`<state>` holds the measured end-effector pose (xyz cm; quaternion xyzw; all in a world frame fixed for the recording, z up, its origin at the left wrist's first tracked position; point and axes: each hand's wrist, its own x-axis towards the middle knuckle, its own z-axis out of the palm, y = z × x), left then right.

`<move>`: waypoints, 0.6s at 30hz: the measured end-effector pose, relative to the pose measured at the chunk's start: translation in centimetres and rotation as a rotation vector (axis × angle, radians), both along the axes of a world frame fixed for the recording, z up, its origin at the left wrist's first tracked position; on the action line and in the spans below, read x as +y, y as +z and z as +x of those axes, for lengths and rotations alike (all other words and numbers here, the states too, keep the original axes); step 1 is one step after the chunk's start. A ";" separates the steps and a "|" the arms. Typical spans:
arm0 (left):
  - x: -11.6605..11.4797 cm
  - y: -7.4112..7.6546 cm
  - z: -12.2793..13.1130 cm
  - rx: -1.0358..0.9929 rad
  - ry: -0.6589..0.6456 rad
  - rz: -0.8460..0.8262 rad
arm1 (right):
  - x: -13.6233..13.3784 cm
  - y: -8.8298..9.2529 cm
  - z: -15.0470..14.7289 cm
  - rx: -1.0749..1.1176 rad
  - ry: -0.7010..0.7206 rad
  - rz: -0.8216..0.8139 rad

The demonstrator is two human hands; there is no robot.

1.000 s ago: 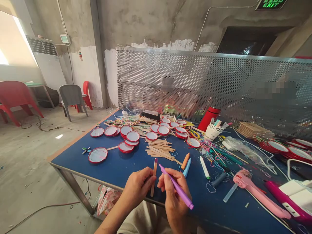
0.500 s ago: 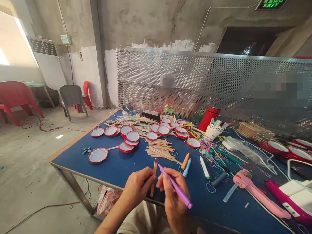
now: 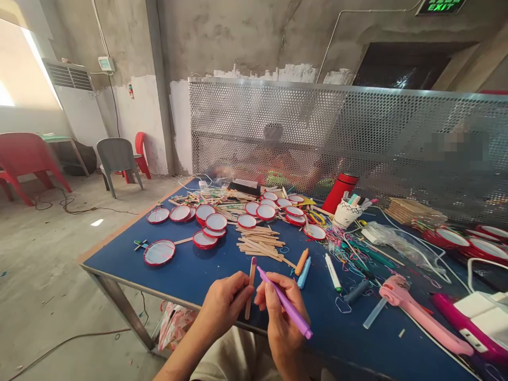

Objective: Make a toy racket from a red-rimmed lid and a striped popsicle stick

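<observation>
Near the table's front edge, my left hand [image 3: 228,301] pinches a flat wooden stick [image 3: 250,300] that stands nearly upright, its top end coloured purple. To its right, my right hand [image 3: 282,312] is closed round a purple marker [image 3: 291,312], whose tip points up and left, close to the stick's coloured end but apart from it. Beyond the hands lies a pile of plain wooden sticks [image 3: 260,243]. An orange marker [image 3: 301,262] and a blue marker [image 3: 304,273] rest right of that pile. Round red-rimmed pieces [image 3: 159,253] with white faces lie further left and behind.
The blue table [image 3: 127,265] also bears a white-green marker [image 3: 333,272], tangled cords, a pen cup [image 3: 346,214], a red bottle [image 3: 340,193] and a pink handled object [image 3: 426,317]. A perforated metal screen [image 3: 238,116] stands behind, with blurred people beyond it.
</observation>
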<state>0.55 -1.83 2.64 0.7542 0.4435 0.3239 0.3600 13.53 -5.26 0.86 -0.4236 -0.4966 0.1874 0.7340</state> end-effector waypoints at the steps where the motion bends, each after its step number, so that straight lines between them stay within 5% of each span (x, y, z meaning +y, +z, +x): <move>1: 0.0 0.0 0.0 -0.001 0.000 0.003 | 0.0 0.0 0.0 -0.015 0.003 -0.001; 18: 0.0 -0.3 -0.1 -0.036 -0.001 0.025 | 0.2 -1.9 0.5 -0.127 0.006 -0.077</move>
